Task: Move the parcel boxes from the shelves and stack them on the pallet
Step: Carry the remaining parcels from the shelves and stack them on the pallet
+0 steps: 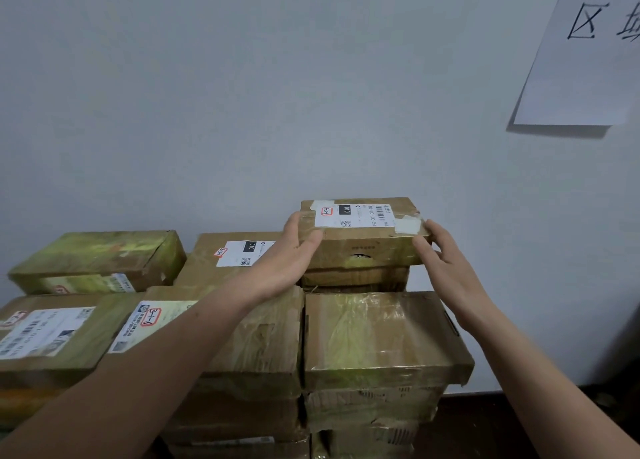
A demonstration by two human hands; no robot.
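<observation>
Left fingers (313, 242) press the top box (360, 233) at its left end; the right hand (446, 261) lies open-fingered at its right end, contact unclear. Both arms reach forward over the stack (374, 341) below that box. Many boxes are stacked, so stacking looks well along; the pallet and shelves are unseen.

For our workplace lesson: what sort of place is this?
Probably a parcel depot or storeroom: stacked taped cardboard parcels with shipping labels, and a paper zone sign on the wall.
</observation>
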